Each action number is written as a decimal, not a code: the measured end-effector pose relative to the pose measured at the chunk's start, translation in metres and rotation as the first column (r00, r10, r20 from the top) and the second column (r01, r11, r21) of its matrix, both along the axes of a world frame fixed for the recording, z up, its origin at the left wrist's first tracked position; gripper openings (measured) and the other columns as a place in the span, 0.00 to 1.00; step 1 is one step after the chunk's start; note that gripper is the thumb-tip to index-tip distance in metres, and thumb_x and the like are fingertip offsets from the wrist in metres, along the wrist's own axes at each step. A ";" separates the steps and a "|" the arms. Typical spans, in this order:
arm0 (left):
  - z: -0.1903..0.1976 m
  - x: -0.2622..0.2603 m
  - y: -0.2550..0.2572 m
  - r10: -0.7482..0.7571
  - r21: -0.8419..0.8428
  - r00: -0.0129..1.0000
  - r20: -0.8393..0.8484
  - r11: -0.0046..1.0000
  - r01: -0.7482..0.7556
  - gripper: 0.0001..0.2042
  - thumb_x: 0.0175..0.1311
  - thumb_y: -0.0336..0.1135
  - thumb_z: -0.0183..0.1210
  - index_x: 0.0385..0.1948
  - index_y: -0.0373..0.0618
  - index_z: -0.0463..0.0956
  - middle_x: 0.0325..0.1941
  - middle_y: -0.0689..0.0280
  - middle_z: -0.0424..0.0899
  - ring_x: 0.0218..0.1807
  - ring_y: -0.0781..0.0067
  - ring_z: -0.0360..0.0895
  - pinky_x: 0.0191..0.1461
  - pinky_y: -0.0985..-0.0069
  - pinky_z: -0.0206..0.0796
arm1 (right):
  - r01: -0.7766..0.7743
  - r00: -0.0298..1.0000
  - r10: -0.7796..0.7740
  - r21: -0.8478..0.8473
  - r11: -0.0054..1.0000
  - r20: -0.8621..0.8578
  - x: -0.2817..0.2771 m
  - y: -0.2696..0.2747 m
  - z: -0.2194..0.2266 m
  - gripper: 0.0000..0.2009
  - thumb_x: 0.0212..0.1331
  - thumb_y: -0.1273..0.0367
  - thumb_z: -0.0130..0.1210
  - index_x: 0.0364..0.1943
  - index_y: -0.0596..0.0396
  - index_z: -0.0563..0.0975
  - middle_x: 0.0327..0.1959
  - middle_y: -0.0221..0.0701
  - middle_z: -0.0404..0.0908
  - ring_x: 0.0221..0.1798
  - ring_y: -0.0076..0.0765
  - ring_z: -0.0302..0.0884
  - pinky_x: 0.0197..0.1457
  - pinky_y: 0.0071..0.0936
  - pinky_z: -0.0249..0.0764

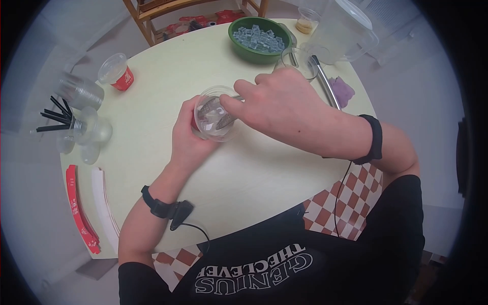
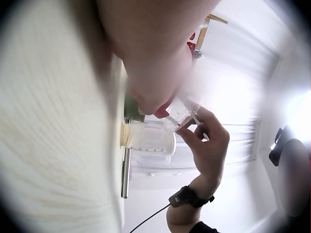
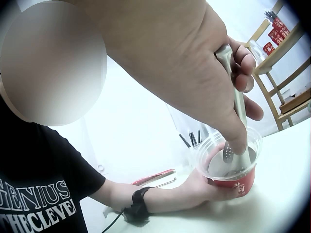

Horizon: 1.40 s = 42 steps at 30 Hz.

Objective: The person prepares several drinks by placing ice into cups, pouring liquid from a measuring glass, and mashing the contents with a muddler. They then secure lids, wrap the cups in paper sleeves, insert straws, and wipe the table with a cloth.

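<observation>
Over the middle of the table, my left hand (image 1: 192,140) grips a clear plastic cup (image 3: 206,167) wrapped in a red paper sleeve (image 3: 241,183). Its fingers and thumb wrap the cup's side below the wide rim. From above, my right hand (image 1: 292,109) holds metal tongs (image 3: 239,104), thumb along one arm and fingers behind. The perforated ends of the tongs reach down inside the cup, as the head and right wrist views show. In the left wrist view, the left hand hides much of the cup.
A green bowl (image 1: 254,57) of greyish cubes stands at the back, near a glass jug (image 1: 284,60), a metal stick (image 1: 327,84), a purple cloth (image 1: 341,92) and a lidded pitcher (image 1: 335,33). Leftward are another red-sleeved cup (image 1: 123,81), stacked cups (image 1: 84,91), black straws (image 1: 53,119) and red paper strips (image 1: 79,213).
</observation>
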State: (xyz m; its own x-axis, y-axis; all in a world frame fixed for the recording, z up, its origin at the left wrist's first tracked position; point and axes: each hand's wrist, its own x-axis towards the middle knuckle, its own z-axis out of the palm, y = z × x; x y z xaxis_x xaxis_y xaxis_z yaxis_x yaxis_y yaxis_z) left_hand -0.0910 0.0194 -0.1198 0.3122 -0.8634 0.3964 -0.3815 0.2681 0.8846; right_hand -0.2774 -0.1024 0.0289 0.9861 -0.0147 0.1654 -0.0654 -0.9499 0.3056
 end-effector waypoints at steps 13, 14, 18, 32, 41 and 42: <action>-0.001 0.004 0.003 -0.030 0.086 1.000 0.007 0.996 0.030 0.40 0.51 0.31 0.82 0.68 0.43 0.70 0.64 0.61 0.80 0.64 0.67 0.82 0.69 0.68 0.77 | -0.025 0.996 0.022 0.036 0.999 0.088 0.000 -0.001 -0.004 0.07 0.51 0.71 0.66 0.33 0.57 0.83 0.26 0.35 0.83 0.28 0.39 0.88 0.27 0.34 0.77; -0.001 0.003 0.003 -0.019 0.088 1.000 -0.007 0.996 0.019 0.40 0.50 0.31 0.82 0.68 0.43 0.70 0.61 0.64 0.81 0.60 0.72 0.80 0.65 0.70 0.75 | -0.025 0.996 0.022 0.036 0.999 0.088 -0.002 -0.001 -0.006 0.07 0.51 0.71 0.66 0.33 0.57 0.83 0.26 0.35 0.83 0.28 0.39 0.88 0.27 0.34 0.77; -0.003 0.005 0.002 -0.042 0.098 0.999 0.007 0.994 0.041 0.40 0.51 0.31 0.81 0.68 0.42 0.69 0.65 0.61 0.80 0.64 0.67 0.82 0.69 0.67 0.76 | 0.042 0.999 -0.042 0.014 0.999 0.012 -0.005 0.004 -0.010 0.17 0.53 0.71 0.64 0.50 0.53 0.81 0.30 0.31 0.79 0.25 0.34 0.84 0.25 0.33 0.74; -0.004 0.002 0.004 0.099 0.069 0.992 0.073 0.992 -0.104 0.46 0.45 0.31 0.86 0.68 0.44 0.67 0.65 0.63 0.74 0.61 0.69 0.76 0.66 0.68 0.72 | 0.228 0.967 -0.197 0.201 0.953 -0.163 -0.003 0.024 0.004 0.16 0.68 0.60 0.66 0.45 0.60 0.79 0.28 0.36 0.83 0.27 0.41 0.86 0.27 0.36 0.75; -0.001 0.008 0.003 0.151 -0.066 0.947 0.283 0.988 -0.138 0.44 0.41 0.30 0.86 0.65 0.42 0.72 0.62 0.62 0.72 0.60 0.64 0.74 0.62 0.67 0.71 | 0.249 0.952 -0.189 0.247 0.936 -0.243 0.014 0.032 -0.004 0.11 0.63 0.67 0.65 0.38 0.62 0.79 0.26 0.42 0.86 0.31 0.47 0.90 0.30 0.40 0.80; -0.003 0.009 0.003 0.166 -0.093 0.945 0.282 0.985 -0.145 0.44 0.41 0.30 0.86 0.65 0.42 0.72 0.62 0.62 0.72 0.59 0.64 0.74 0.61 0.67 0.71 | 0.245 0.957 -0.191 0.259 0.934 -0.219 0.015 0.032 -0.008 0.11 0.63 0.67 0.66 0.37 0.61 0.79 0.26 0.42 0.86 0.31 0.48 0.90 0.31 0.41 0.81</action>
State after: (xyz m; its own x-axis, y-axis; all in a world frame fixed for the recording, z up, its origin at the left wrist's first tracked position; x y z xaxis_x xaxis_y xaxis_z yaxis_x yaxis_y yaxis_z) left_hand -0.0824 0.0222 -0.1230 0.3043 -0.7801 0.5466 -0.6586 0.2422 0.7124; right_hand -0.2626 -0.0701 0.0207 0.9657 -0.2515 -0.0638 -0.2482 -0.9671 0.0561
